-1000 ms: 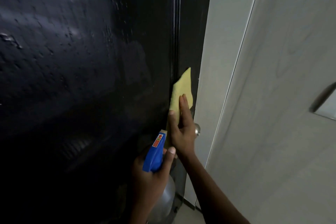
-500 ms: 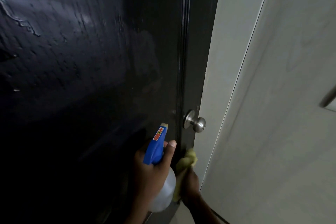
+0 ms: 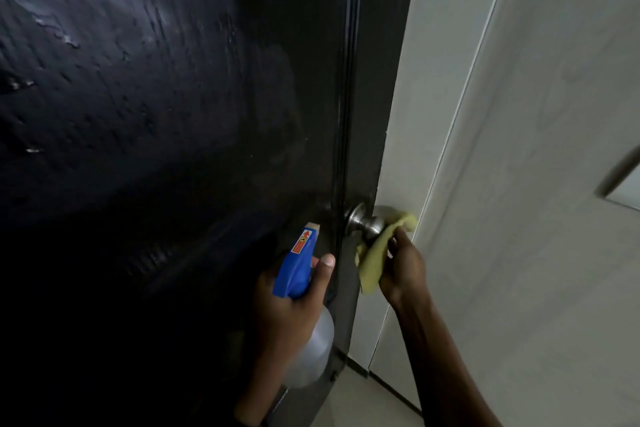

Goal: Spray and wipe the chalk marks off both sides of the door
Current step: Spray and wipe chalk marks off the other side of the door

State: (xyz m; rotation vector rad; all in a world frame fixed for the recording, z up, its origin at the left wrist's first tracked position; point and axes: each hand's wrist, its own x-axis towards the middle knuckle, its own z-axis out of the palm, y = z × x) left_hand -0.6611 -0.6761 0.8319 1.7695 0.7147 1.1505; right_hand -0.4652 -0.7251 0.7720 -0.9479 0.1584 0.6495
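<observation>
pale walls are framing a dark door (image 3: 173, 149), its face showing wet streaks. right hand (image 3: 403, 270), gripping the yellow cloth (image 3: 372, 262), is now lifting from below the knob (image 3: 363, 224) to drape it, likely grabbing the knob to swing the door round. left hand (image 3: 287, 308) is clasping the spray bottle (image 3: 298, 267) just beside the edge.

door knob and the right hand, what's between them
In the head view, the yellow cloth lies between them: the right hand holds it draped against the door knob.
</observation>
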